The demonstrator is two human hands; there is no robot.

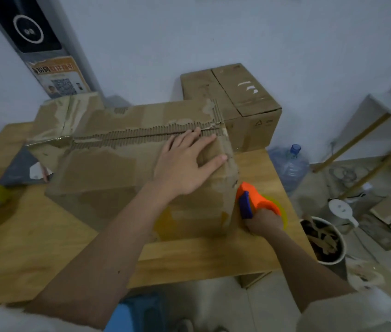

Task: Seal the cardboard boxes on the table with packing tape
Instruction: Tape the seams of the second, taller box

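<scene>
2 cardboard boxes sit on the wooden table [201, 257]: the near box [122, 164], its brown paper skin torn away along the centre seam so the ribbed corrugation shows, has no fresh tape visible on top, so sealing looks barely begun, and the far box [233, 101] behind it appears untaped too. The left hand [187, 164] lies open and flat on the near box's top by the seam. The right hand [263, 220] grips an orange-and-blue tape dispenser [254, 200] with a yellowish roll, low against the box's right end.
</scene>
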